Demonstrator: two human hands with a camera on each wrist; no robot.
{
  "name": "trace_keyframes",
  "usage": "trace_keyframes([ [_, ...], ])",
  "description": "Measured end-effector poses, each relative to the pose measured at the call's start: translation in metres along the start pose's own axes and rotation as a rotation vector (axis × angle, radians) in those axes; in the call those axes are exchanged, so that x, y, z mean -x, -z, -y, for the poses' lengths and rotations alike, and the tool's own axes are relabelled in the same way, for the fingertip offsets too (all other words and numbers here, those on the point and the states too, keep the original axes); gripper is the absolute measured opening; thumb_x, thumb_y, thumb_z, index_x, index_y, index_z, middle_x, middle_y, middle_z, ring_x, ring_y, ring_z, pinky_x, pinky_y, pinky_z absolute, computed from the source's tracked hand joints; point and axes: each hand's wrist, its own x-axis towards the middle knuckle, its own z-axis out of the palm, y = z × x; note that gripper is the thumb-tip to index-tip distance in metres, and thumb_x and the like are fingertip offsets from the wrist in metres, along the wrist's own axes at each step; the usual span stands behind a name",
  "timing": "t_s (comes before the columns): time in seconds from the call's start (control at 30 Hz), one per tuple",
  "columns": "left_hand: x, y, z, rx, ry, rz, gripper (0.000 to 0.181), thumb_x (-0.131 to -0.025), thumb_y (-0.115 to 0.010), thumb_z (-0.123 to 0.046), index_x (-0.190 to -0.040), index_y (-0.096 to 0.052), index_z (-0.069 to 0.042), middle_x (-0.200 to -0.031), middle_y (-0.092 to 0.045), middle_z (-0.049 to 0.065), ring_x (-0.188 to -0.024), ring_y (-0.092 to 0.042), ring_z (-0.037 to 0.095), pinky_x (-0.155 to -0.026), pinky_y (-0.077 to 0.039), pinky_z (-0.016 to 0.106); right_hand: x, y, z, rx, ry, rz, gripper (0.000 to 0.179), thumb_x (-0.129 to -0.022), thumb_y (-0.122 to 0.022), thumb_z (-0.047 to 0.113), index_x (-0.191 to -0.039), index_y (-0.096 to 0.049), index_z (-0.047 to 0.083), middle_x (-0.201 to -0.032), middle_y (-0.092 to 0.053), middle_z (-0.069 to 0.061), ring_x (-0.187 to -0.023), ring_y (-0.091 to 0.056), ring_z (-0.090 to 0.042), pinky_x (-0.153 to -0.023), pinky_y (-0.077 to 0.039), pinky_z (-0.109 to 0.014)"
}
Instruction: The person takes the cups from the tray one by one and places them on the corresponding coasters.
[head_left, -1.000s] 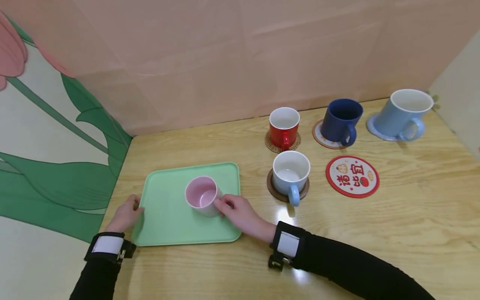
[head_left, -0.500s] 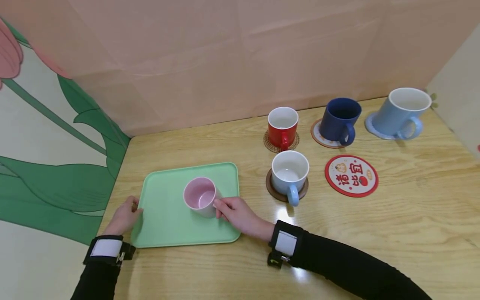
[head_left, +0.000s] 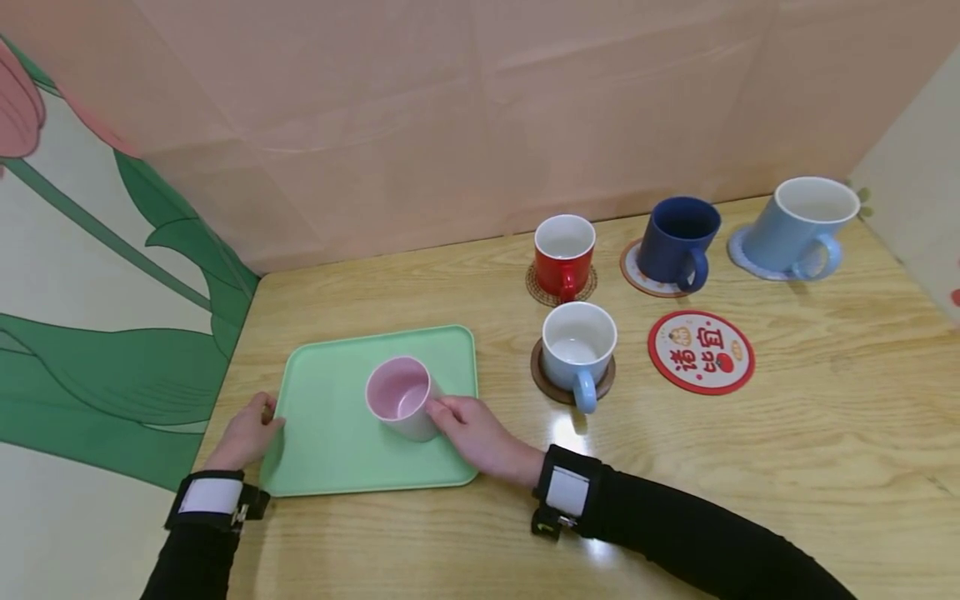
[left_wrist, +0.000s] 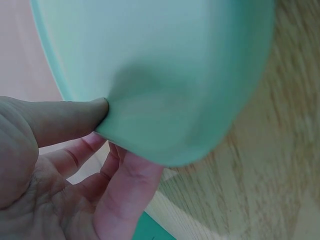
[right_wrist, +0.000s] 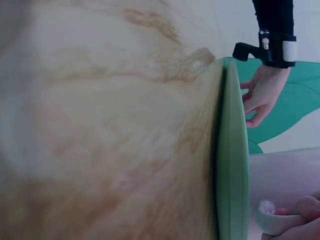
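Observation:
A light green tray [head_left: 330, 433] lies on the wooden table. At its left edge my left hand [head_left: 246, 435] grips the rim. In the left wrist view, the thumb [left_wrist: 75, 117] presses on top of the tray [left_wrist: 165, 120] while the fingers curl underneath. On the tray's right half stands a pink mug [head_left: 416, 421], open side up and slightly tilted in view. My right hand [head_left: 480, 437] holds it by the handle, which the fingers mostly hide in the head view. In the right wrist view part of the handle [right_wrist: 280, 225] shows between the fingers.
Right of the tray, a white-and-light-blue cup [head_left: 577, 350] sits on a brown coaster [head_left: 551, 383]. Behind it are a red mug [head_left: 562, 262], a dark blue mug [head_left: 671, 246] and a large light blue mug [head_left: 787, 233], each on a coaster. A red-rimmed coaster [head_left: 701, 354] bears no cup.
My right hand's fingers have closed further around the pink mug's handle. The left hand keeps its grip on the tray. The mug and tray have hardly moved.

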Motion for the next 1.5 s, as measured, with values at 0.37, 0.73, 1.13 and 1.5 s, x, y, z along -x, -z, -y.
trace_keyframes([
  [0.37,0.0,0.0,0.003,0.008,0.002,0.002,0.013,-0.099,-0.047,-0.002,-0.107,-0.038,0.004,-0.095,-0.051,0.025,-0.081,-0.052,0.034,-0.064,-0.045,0.038,0.02,0.007,0.016,-0.058,-0.003,0.016,0.041,-0.104,-0.046,0.025,-0.072,-0.051,-0.001,-0.066,-0.041,0.001,-0.067,-0.042,-0.013,-0.066,-0.036,-0.026],
  [0.73,0.0,0.003,0.003,-0.005,-0.011,0.006,0.013,-0.099,-0.047,-0.003,-0.106,-0.038,0.004,-0.094,-0.051,0.024,-0.08,-0.052,0.033,-0.064,-0.045,0.039,0.057,0.038,0.032,-0.239,0.114,-0.012,0.038,-0.102,-0.041,0.008,-0.067,-0.04,-0.007,-0.063,-0.034,-0.001,-0.064,-0.039,-0.017,-0.072,-0.04,-0.024],
  [1.13,-0.001,0.004,0.003,0.011,-0.002,0.02,0.012,-0.1,-0.046,-0.004,-0.106,-0.037,0.002,-0.096,-0.05,0.024,-0.081,-0.051,0.032,-0.063,-0.045,0.037,0.104,0.101,0.033,-0.295,0.354,-0.088,0.039,-0.101,-0.032,-0.006,-0.063,-0.033,0.003,-0.053,-0.024,-0.008,-0.049,-0.024,-0.025,-0.052,-0.029,-0.034],
  [1.5,-0.003,0.002,0.002,0.009,-0.002,0.016,0.012,-0.099,-0.047,-0.004,-0.105,-0.038,0.002,-0.094,-0.051,0.023,-0.08,-0.051,0.032,-0.063,-0.045,0.038,0.146,0.156,0.019,-0.502,0.368,-0.152,0.051,-0.101,-0.021,-0.011,-0.094,-0.071,-0.001,-0.056,-0.025,-0.01,-0.057,-0.045,-0.008,-0.077,-0.054,-0.026],
])
